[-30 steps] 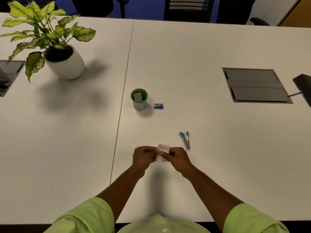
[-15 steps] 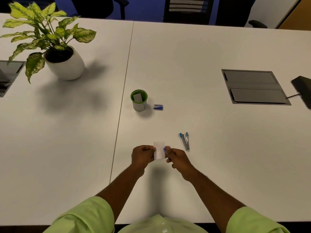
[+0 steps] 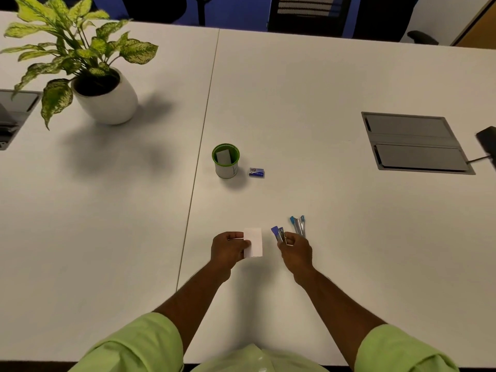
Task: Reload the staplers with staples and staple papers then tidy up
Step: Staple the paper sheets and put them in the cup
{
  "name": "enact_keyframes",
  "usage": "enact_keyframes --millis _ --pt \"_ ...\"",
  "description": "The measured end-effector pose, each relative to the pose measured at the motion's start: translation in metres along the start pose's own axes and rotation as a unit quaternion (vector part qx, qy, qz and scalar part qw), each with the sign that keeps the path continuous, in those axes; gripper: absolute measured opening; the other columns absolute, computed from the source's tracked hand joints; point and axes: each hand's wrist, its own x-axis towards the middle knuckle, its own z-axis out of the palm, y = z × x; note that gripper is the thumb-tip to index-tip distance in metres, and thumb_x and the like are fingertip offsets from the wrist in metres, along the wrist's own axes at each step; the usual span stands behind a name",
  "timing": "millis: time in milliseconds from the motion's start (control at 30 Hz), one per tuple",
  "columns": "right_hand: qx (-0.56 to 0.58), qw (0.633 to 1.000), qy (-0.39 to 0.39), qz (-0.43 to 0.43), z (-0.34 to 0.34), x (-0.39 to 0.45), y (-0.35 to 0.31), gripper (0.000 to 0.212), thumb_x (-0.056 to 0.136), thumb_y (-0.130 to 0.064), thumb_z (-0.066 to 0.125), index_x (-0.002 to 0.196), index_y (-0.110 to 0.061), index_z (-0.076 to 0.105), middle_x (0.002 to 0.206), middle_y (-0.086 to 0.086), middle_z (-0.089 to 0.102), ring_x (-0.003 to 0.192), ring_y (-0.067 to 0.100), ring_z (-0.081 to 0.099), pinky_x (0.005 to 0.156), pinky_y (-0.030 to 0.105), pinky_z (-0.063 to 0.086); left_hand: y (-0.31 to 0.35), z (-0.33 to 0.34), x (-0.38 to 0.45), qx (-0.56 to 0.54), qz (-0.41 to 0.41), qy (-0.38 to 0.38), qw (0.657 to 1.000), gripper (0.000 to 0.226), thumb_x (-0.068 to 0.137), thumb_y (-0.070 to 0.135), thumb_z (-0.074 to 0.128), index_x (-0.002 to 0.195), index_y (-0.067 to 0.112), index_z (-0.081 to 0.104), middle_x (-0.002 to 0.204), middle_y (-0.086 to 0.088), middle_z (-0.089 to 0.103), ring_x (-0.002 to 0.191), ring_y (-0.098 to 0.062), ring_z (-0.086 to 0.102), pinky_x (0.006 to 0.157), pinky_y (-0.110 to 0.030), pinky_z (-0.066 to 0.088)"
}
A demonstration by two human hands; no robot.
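My left hand (image 3: 229, 248) pinches a small white paper (image 3: 253, 242) by its left edge, above the white table (image 3: 322, 103). My right hand (image 3: 295, 248) grips a small purple stapler (image 3: 277, 233), its jaws pointing up and away from me. A second stapler, light blue (image 3: 298, 225), lies on the table just right of that hand. Further off stand a green-rimmed cup (image 3: 225, 161) holding a folded paper, and a small blue staple box (image 3: 256, 172) to its right.
A potted plant (image 3: 104, 95) stands at the far left. A grey cable hatch (image 3: 413, 142) is set into the table at the right, with a dark object (image 3: 487, 139) beside it. Another hatch (image 3: 13, 114) sits at the left edge. Chairs line the far side.
My hands have drawn apart: the right hand took the purple stapler off the paper and moved right, while the left hand keeps the paper, now held upright.
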Motion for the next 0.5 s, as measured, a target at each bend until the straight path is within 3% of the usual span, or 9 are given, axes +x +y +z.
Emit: enact_keyframes --millis 67,167,333,500 --pt "-0.059 0.998 0.023 -0.028 0.001 0.006 -0.003 0.012 0.085 -0.02 0.074 0.097 -0.019 0.075 0.081 -0.007 0.073 0.079 0.016 0.067 0.072 0.026 0.051 0.003 -0.001 0.006 0.006 0.0 0.006 1.0 0.021 0.08 -0.007 0.073 0.084 0.013 0.067 0.087 -0.007 0.071 0.076 -0.019 0.069 0.05 -0.022 0.055" --pt "-0.107 0.993 0.037 -0.029 0.001 0.015 -0.006 0.02 0.079 -0.024 0.081 0.098 -0.022 0.076 0.089 -0.006 0.077 0.083 0.016 0.07 0.077 0.028 0.054 0.007 -0.001 0.017 0.001 -0.001 0.01 1.0 0.02 0.079 -0.008 0.073 0.082 0.012 0.067 0.085 -0.007 0.071 0.076 -0.02 0.069 0.053 -0.024 0.057" --pt "-0.158 0.984 0.061 -0.048 0.004 0.028 -0.01 0.024 0.075 -0.021 0.083 0.099 -0.021 0.077 0.091 -0.004 0.077 0.086 0.018 0.071 0.074 0.022 0.046 0.009 0.001 0.037 0.013 -0.004 0.016 1.0 0.016 0.08 -0.005 0.073 0.086 0.009 0.07 0.094 -0.013 0.072 0.09 -0.029 0.071 0.074 -0.037 0.061" --pt "-0.194 0.975 0.092 -0.064 0.004 0.038 -0.006 0.025 0.074 -0.019 0.084 0.097 -0.017 0.075 0.093 0.001 0.077 0.089 0.025 0.071 0.076 0.03 0.052 0.014 0.006 0.056 0.013 -0.008 0.025 1.0 0.016 0.082 -0.004 0.071 0.083 0.011 0.069 0.093 -0.011 0.071 0.09 -0.028 0.069 0.077 -0.039 0.061"
